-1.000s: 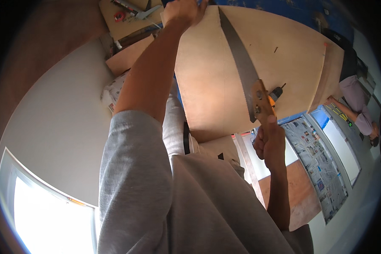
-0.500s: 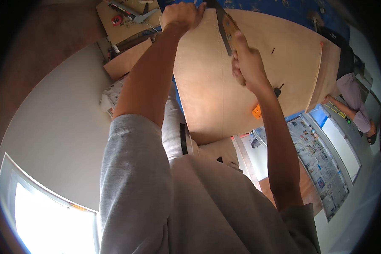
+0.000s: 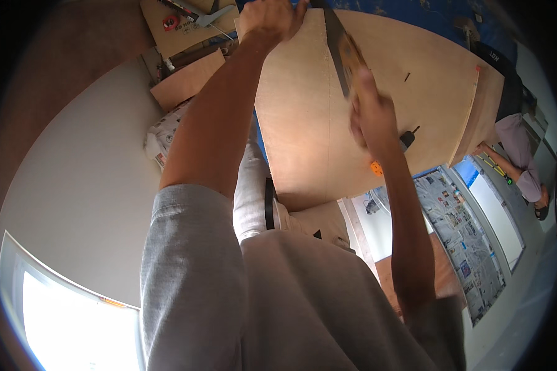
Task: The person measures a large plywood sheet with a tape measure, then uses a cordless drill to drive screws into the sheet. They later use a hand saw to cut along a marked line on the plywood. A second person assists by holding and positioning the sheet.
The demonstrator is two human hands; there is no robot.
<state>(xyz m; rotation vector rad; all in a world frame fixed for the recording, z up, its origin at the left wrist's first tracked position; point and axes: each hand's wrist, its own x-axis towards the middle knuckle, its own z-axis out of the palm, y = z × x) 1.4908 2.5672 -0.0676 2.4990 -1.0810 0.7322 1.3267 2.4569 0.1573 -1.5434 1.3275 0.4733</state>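
My right hand [image 3: 375,120] is wrapped round the handle of a handsaw [image 3: 336,46], slightly blurred. The steel blade slants away from me on the line that runs down a large plywood board [image 3: 291,117]. Over the board's far left part, my left hand [image 3: 271,17] leans on the wood with its thumb stretched out. The upper edge of the picture cuts off its other fingers. A power tool with a black chuck and bit [image 3: 408,139] and an orange body [image 3: 376,167] lies on the board, partly behind my right forearm.
A dark screw [image 3: 406,76] lies on the board. At the far left, a cardboard sheet [image 3: 167,40] carries a caulking gun [image 3: 195,13] and a red tape measure [image 3: 171,23]. Another person's arm [image 3: 501,161] reaches the board's right side, beside newspaper-covered panels [image 3: 458,216].
My right hand has drawn the handsaw back toward me, a little to the right. My left hand remains over the board's far left part. The whole view has shifted slightly.
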